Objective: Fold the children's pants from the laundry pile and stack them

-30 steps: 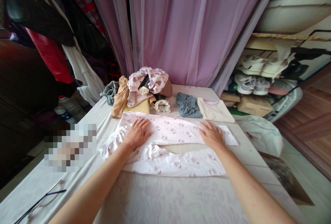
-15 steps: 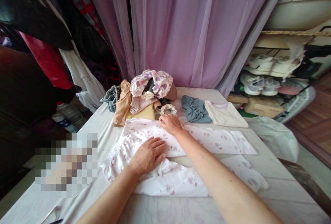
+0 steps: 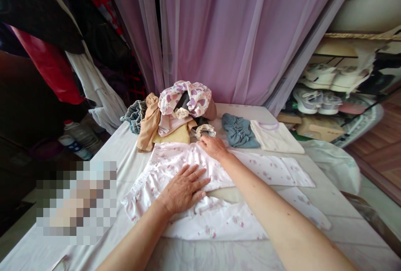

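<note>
White trousers with small printed figures (image 3: 219, 225) lie spread on the table, their gathered waistband to the left and both legs stretching right. My left hand (image 3: 184, 189) rests flat on the upper part of them, fingers spread. At the far edge of the trousers, my right hand (image 3: 213, 146) has its fingers bent and closed on the cloth; the fingertips are partly hidden. Just beyond my right hand is a cream scrunched band (image 3: 206, 130) at the edge of a heap of clothes.
The heap includes a purple-and-white patterned garment (image 3: 200, 97), tan cloth (image 3: 148, 127) and denim (image 3: 134, 116). To its right lie a folded blue-grey garment (image 3: 239, 131) and a folded white top (image 3: 278, 137). A purple curtain (image 3: 213, 33) hangs behind the table (image 3: 250, 256); shoes (image 3: 316, 100) fill a right-hand rack.
My left hand has spread its fingers wider on the trousers. My right hand has shifted slightly right along the far edge. The view has tilted a little.
</note>
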The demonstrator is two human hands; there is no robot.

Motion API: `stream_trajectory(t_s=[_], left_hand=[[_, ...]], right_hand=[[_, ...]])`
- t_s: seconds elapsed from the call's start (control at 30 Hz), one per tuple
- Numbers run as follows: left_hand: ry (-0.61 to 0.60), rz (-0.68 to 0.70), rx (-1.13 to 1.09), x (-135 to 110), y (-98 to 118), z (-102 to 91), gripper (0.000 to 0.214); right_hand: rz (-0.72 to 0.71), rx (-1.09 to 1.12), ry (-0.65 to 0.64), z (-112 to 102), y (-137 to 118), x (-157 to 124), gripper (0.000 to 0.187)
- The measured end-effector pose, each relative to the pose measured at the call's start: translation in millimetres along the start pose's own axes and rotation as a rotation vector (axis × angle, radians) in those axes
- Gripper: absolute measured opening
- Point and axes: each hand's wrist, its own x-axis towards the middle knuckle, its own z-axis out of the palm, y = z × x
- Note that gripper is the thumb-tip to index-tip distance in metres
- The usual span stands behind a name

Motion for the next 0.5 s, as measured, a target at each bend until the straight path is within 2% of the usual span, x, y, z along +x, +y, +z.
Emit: stream_trajectory(t_s=[0.13, 0.23, 0.4, 0.5], left_hand=[[0.007, 0.004, -0.001, 1, -1, 0.2, 0.049], [0.023, 0.029, 0.006, 2, -2, 1.1, 0.046], [0.003, 0.027, 0.003, 2, -3, -0.9, 0.044], [-0.028, 0.004, -0.020, 2, -2, -9.1, 0.044]], right_hand=[[0.077, -0.041, 0.018, -1, 43, -31, 0.038], [0.115, -0.115, -0.001, 1, 62, -41, 0.040], [0.224, -0.167, -0.003, 0, 62, -31, 0.043], [0.218, -0.143, -0.010, -3, 60, -31, 0.043]])
